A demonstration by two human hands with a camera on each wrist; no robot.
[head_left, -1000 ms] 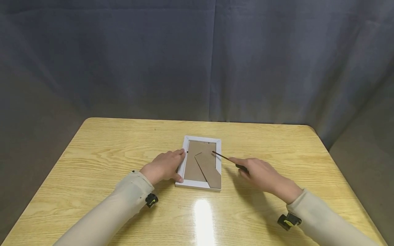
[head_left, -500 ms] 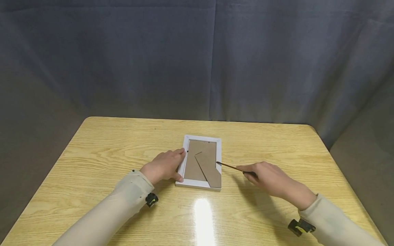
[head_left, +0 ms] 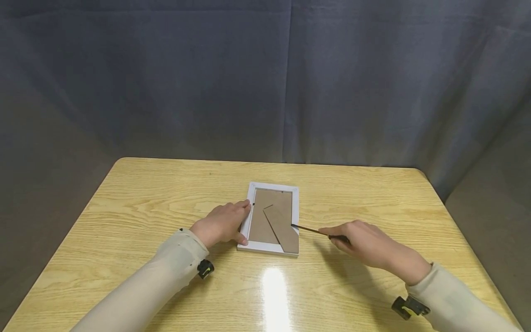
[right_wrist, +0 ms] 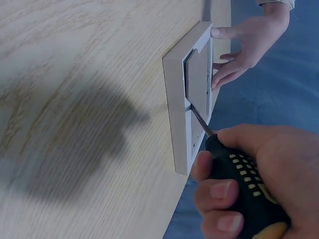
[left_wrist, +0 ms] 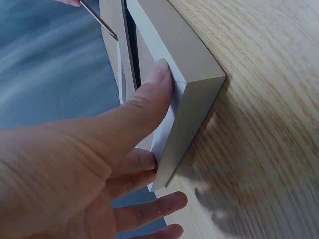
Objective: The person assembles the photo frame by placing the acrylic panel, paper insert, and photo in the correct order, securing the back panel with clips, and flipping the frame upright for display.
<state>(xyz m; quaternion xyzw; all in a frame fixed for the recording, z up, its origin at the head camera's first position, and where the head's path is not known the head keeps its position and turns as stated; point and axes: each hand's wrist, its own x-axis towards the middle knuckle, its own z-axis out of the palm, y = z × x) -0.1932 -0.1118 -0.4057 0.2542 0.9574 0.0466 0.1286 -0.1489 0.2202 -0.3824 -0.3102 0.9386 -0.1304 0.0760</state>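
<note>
A white picture frame (head_left: 265,247) lies face down on the table, its brown backing board (head_left: 259,226) showing. An angled stand flap (head_left: 286,237) reaches to the frame's near right corner. My left hand (head_left: 223,224) rests on the frame's left side; its thumb (left_wrist: 154,92) presses the near left corner, the other fingers spread along the edge. My right hand (head_left: 367,242) grips a screwdriver by its dark green handle (right_wrist: 239,184). The screwdriver's thin shaft (right_wrist: 201,120) points left, its tip at the backing's right edge, beside the flap.
The wood-grain table (head_left: 166,184) extends round the frame on all sides. Dark grey curtains (head_left: 207,92) hang behind and beside it. Small black wrist cameras (head_left: 410,307) sit at both cuffs.
My right hand has drawn back right and toward me, bringing the screwdriver tip from over the backing's upper right down along its right edge. My left hand and the frame stay nearly still.
</note>
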